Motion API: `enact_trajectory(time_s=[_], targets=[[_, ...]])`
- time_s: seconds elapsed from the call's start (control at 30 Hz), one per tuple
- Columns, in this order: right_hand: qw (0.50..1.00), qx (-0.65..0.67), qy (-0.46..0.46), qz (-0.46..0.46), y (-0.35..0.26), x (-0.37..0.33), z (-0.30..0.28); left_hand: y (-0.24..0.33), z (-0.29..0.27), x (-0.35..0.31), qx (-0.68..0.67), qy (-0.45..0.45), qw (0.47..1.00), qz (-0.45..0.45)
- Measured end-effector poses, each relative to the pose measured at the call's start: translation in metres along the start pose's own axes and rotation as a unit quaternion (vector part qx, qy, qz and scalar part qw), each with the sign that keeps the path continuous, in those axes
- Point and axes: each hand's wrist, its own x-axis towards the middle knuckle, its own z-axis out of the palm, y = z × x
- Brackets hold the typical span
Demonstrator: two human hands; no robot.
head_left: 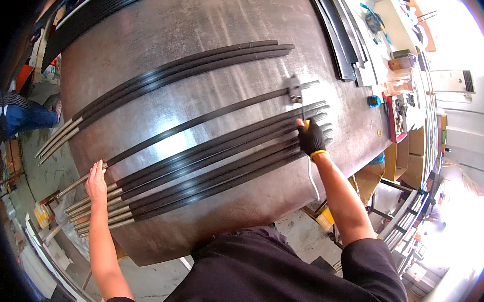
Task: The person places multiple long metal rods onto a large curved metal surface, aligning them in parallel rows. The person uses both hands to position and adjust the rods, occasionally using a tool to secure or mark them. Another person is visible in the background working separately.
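Observation:
Long metal rods covered for most of their length in black sleeving lie across the metal table (156, 250), their bare ends over its left edge. My bare left hand (96, 183) is closed at the left end of a single sleeved rod (206, 114), where bare metal meets black. In a black glove with a yellow cuff, my right hand (311, 139) grips a hand tool (294, 91) with a yellow part at the grip. Its grey head is motion-blurred, beside that rod's right end; the exact kind of tool is unclear. Below my right hand a white strip or cord (312, 178) curves down.
Nearer me lies a group of several sleeved rods (209, 157), and another bundle (186, 67) lies farther off. Black profiles (338, 42) rest at the table's far right, near a blue round item (373, 100). A person's leg (30, 119) shows at left. Cardboard boxes (412, 155) stand right.

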Motion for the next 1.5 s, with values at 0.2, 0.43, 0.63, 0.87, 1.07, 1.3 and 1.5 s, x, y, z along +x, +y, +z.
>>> enact_trajectory(time_s=[0.2, 0.43, 0.63, 0.87, 1.07, 1.3, 1.5], targets=[[1.000, 0.011, -0.004, 0.024, 0.007, 0.010, 0.001, 0.009, 0.002, 0.001, 0.015, 0.012, 1.000, 0.015], [0.999, 0.023, 0.025, 0.018, 0.008, 0.011, 0.009, 0.005, 0.009, -0.001, 0.004, 0.022, 0.999, 0.024], [0.998, -0.036, -0.011, -0.060, 0.005, 0.009, -0.012, 0.000, 0.013, -0.003, -0.016, 0.017, 1.000, 0.019], [0.995, -0.038, -0.084, -0.042, -0.011, -0.004, -0.021, 0.008, 0.009, 0.000, -0.003, 0.016, 1.000, 0.018], [0.998, -0.007, -0.061, -0.021, 0.003, -0.001, -0.016, -0.002, 0.018, -0.001, -0.014, 0.009, 1.000, 0.023], [0.904, 0.314, 0.115, 0.266, 0.119, -0.022, -0.040, 0.017, 0.000, -0.002, -0.027, 0.003, 1.000, 0.011], [0.963, -0.065, 0.243, 0.092, 0.162, -0.024, -0.056, 0.024, -0.001, -0.006, -0.072, 0.041, 0.997, -0.002]])
